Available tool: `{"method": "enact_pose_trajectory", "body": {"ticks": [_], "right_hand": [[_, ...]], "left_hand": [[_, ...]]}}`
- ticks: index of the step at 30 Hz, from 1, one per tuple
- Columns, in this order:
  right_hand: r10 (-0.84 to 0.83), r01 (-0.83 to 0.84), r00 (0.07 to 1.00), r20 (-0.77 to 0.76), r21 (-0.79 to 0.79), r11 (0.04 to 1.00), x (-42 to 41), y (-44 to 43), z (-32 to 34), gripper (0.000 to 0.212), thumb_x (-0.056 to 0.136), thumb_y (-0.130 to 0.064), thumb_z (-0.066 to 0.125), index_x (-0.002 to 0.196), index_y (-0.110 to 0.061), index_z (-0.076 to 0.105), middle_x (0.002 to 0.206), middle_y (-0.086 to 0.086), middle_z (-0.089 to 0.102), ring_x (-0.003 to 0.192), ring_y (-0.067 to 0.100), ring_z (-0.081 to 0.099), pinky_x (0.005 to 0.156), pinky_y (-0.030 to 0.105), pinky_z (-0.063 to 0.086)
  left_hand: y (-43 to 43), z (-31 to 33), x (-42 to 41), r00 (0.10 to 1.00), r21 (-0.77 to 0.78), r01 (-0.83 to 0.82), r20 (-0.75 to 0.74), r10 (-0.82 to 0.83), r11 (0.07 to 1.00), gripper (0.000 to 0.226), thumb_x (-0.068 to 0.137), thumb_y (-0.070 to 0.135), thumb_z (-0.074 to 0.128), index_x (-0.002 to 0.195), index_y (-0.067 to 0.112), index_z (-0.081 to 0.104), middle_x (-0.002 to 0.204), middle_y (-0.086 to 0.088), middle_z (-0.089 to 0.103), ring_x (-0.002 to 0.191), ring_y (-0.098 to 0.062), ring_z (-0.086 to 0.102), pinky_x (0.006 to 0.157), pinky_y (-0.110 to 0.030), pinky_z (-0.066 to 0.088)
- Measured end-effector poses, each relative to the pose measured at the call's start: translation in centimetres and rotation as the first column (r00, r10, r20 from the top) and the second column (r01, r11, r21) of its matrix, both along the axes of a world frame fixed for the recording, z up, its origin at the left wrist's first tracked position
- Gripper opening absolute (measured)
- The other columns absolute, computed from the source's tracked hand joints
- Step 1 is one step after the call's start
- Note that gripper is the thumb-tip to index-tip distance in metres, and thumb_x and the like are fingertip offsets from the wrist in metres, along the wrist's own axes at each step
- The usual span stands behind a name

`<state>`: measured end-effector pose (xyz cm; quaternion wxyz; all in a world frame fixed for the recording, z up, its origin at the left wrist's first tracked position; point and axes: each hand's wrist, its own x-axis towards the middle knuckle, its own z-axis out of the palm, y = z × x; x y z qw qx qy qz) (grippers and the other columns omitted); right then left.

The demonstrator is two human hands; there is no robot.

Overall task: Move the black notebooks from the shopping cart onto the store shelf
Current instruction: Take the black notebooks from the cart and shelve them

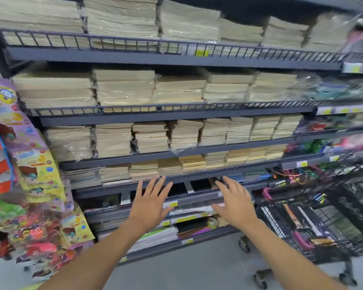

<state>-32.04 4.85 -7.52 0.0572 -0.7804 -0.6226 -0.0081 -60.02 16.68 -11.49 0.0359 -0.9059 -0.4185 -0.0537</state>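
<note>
Across the whole view, store shelf (176,59): tiers are packed edge to edge with cream paper stacks (124,88); a dark gap (199,184) is seen only on the low tier behind the hands. Risk judged: a load brought in too high or too wide could be caught on the tier lip or a divider and spilled.
Shopping cart (343,206): parked at the right, just beside the shelf, well apart from both hands. Risk judged: a sideways reach is called for, so the wire wall could be struck or the cart nudged on its wheels.
Toy packets (36,164): hung at the left edge, near the left forearm; some could be brushed off if the elbow is swung out.
Black notebooks (280,218): lying in the cart basket, blurred; the count cannot be told. Risk judged: a stack gripped loosely could be fanned out and dropped between cart and shelf.
Left hand (150,203): held palm down before the low tier, fingers straight and spread wide, nothing held.
Right hand (234,203): likewise flat, fingers splayed, nothing held; the nearer of the two to the cart, not touching it.
</note>
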Motion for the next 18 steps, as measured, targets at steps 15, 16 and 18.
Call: {"method": "enact_pose_trajectory", "body": {"ticks": [15,16,18], "right_hand": [[-0.271,0.271,0.962,0.026,-0.030,0.962,26.0,-21.9,0.4,0.074,0.093,-0.058,0.053,0.157,-0.031,0.025,0.168,0.001,0.016,0.153,0.025,0.017,0.123,0.046,0.021],[-0.290,0.291,0.957,0.021,-0.029,0.956,27.4,-23.0,0.4,0.074,0.093,-0.058,0.054,0.156,-0.031,0.026,0.167,0.000,0.018,0.153,0.024,0.019,0.122,0.045,0.022],[-0.321,0.321,0.947,0.003,-0.031,0.946,30.1,-24.7,0.4,0.076,0.090,-0.057,0.058,0.155,-0.030,0.029,0.166,0.001,0.022,0.152,0.025,0.023,0.121,0.045,0.025]], "left_hand": [[-16.7,-0.2,31.5,0.972,-0.050,0.232,-0.028,-0.233,0.971,0.076,0.097,0.069,0.036,0.162,0.031,0.021,0.171,0.000,0.012,0.159,-0.028,0.007,0.123,-0.064,0.002],[-17.7,0.0,33.2,0.971,-0.052,0.238,-0.018,-0.239,0.970,0.075,0.097,0.069,0.034,0.162,0.032,0.024,0.171,0.000,0.015,0.159,-0.028,0.010,0.123,-0.065,0.005],[-19.2,0.1,36.7,0.967,-0.086,0.248,-0.036,-0.252,0.965,0.075,0.093,0.071,0.032,0.155,0.030,0.040,0.165,-0.002,0.035,0.154,-0.029,0.027,0.120,-0.067,0.022]]}}
